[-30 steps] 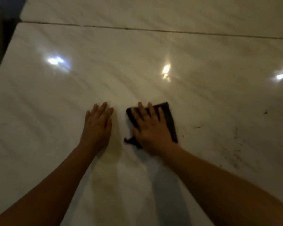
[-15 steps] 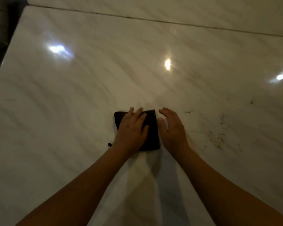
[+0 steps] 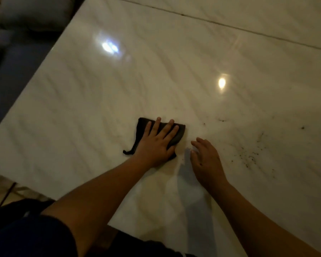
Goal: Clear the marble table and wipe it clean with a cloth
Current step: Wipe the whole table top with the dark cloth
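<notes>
Pressing the cloth flat, left hand spreads straight fingers; cloth tail points near-left; right hand fingers relaxed, empty.

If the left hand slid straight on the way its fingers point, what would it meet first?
Nothing that shows. The left hand lies flat on the dark cloth, fingers pointing away and right; ahead is bare marble table up to the seam. The dark crumbs lie further right, likely off that line.
</notes>
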